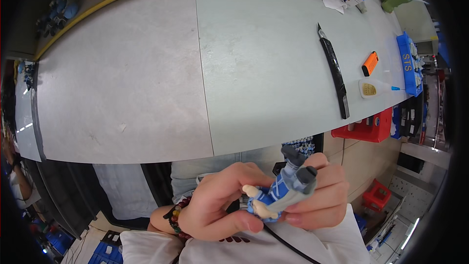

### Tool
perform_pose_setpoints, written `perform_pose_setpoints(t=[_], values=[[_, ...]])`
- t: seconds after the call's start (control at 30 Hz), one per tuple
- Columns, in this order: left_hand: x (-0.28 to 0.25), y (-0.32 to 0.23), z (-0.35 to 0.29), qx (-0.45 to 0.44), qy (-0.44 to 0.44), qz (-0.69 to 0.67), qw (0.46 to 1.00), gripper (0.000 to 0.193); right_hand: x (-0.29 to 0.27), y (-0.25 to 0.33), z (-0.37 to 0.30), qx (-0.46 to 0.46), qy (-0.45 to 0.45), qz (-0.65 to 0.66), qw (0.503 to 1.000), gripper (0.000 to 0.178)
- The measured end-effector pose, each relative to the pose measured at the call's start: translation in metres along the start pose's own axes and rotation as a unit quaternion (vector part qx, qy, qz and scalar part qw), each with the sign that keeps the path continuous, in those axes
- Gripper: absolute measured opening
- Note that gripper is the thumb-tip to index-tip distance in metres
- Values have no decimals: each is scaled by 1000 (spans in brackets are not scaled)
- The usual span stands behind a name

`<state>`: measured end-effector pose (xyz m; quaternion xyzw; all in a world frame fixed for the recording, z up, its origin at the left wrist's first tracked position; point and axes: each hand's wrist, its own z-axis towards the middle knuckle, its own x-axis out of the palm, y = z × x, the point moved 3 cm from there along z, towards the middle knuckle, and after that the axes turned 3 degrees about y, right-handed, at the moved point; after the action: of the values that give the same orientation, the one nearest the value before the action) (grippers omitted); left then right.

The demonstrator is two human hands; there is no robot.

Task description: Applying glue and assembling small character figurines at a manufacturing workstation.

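Observation:
A small toy figurine (279,186) in blue and grey, with dark grey feet, is held in front of my body, just below the table edge. It lies tilted, feet toward the upper right. The thumb and fingers of my left hand (222,200) close round its lower-left end, which they partly hide. From the other side, my right hand (320,193) grips it with the fingers curled. A beaded bracelet (176,217) circles my left wrist.
On the table (122,78) lie a black craft knife (334,78), an orange lighter (370,63) and a small white bottle with a needle tip (373,88). A blue bin (404,63) stands at the right edge. Below are a red stool (366,129) and a tray of small parts (303,144).

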<state>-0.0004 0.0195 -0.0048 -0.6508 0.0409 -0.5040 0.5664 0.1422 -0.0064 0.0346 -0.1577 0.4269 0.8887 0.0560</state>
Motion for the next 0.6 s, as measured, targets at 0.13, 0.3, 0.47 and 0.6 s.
perform_pose_setpoints(t=[0.13,0.3,0.47,0.6], values=[[1,4,-2,4,-20,-16,1000,43,-3,0,2,0,38,-8,999,24],[2,5,-2,3,-15,-34,999,42,-7,4,6,-17,65,-44,997,19],[2,5,-1,28,-13,-41,999,42,-5,0,4,-18,43,-21,999,19],[4,6,5,22,11,-64,998,41,-10,-7,5,-91,-6,-19,996,12]])
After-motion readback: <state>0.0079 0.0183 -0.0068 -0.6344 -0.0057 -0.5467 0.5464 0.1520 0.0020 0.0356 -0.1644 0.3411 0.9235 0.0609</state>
